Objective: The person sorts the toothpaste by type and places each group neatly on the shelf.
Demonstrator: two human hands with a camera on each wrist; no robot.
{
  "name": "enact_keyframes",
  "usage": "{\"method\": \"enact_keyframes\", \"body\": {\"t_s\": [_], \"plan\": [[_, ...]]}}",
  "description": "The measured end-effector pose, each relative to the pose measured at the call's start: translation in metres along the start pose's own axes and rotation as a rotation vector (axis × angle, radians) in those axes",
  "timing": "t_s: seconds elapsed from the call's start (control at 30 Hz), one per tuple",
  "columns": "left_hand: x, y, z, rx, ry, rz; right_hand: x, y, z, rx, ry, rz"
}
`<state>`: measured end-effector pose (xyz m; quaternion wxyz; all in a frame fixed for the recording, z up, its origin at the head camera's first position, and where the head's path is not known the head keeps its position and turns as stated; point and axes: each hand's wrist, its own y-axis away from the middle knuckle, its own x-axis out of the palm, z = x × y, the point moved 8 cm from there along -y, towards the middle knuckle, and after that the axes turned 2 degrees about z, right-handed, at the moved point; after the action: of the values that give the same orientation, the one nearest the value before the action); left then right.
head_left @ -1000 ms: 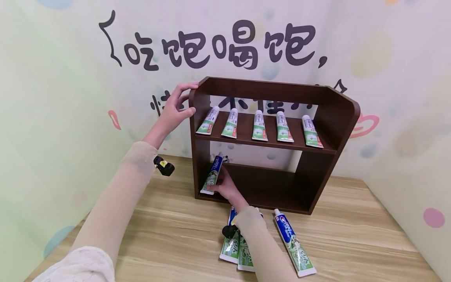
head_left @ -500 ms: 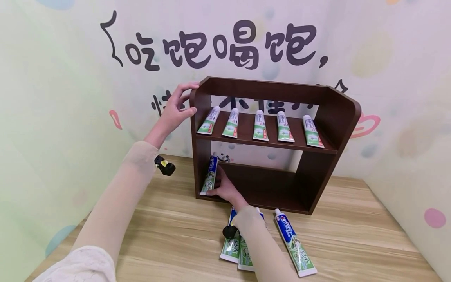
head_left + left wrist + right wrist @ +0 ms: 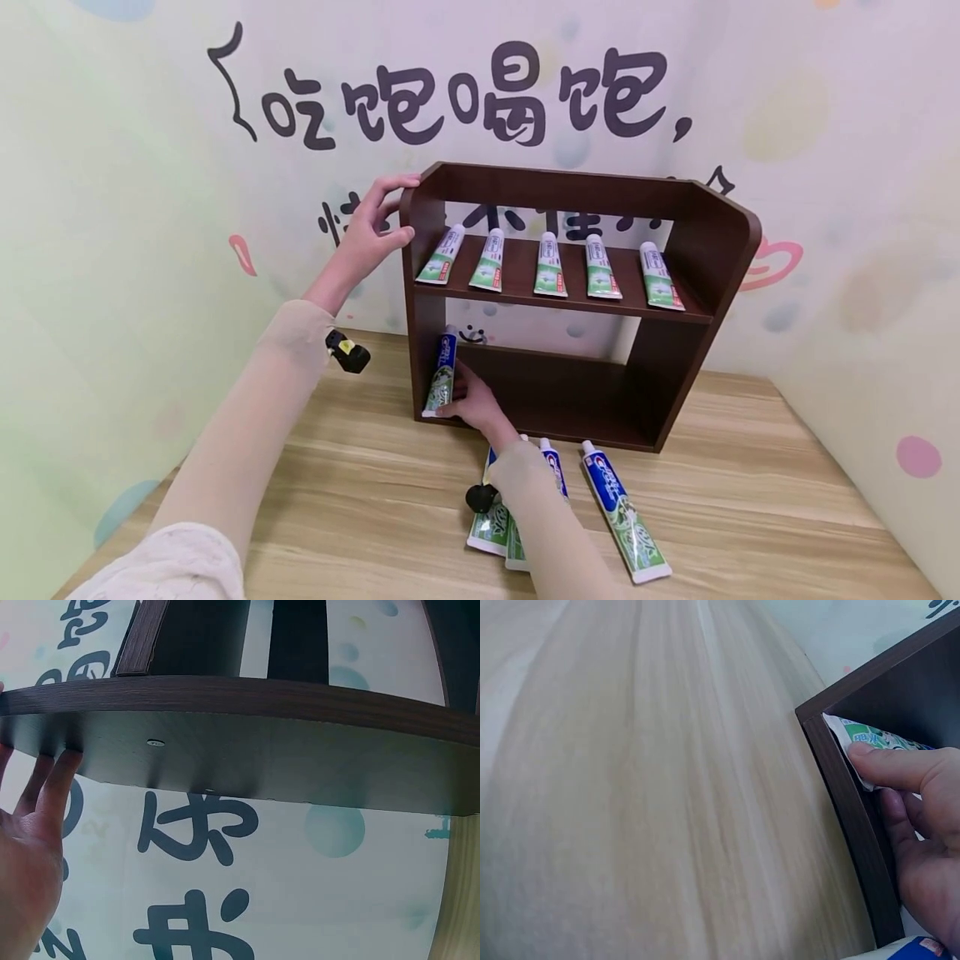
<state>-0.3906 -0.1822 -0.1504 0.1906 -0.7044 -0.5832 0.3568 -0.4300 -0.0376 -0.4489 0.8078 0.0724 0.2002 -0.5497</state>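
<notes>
My right hand (image 3: 477, 402) grips a blue and green toothpaste tube (image 3: 442, 379) near its flat lower end, in the left of the brown shelf's (image 3: 562, 400) bottom compartment. The tube leans with its cap end up and back by the left side panel. In the right wrist view the thumb lies across the tube's (image 3: 868, 736) green printed face, and its white crimped end is at the shelf's front edge. My left hand (image 3: 369, 237) holds the shelf's upper left corner, a fingertip on the top and the thumb at the front edge. Other fingertips touch the panel's outer face in the left wrist view.
Several white and green toothpaste tubes (image 3: 551, 267) lean in a row on the upper tier. On the wooden table (image 3: 360, 500) lie overlapping blue and green tubes (image 3: 489, 533), partly under my right forearm, and a single tube (image 3: 626, 515) right of them. A printed wall stands behind.
My right hand has shifted slightly left and down with the toothpaste tube, which now stands closer to the left side panel and less slanted. The left hand stays on the shelf corner.
</notes>
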Motion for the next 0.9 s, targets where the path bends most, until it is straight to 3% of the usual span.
{"method": "enact_keyframes", "body": {"t_s": [0.9], "plan": [[0.0007,-0.0006,0.0013,-0.006,-0.015,-0.001,-0.0057,0.0011,-0.0038,0.047,0.045,-0.081]]}}
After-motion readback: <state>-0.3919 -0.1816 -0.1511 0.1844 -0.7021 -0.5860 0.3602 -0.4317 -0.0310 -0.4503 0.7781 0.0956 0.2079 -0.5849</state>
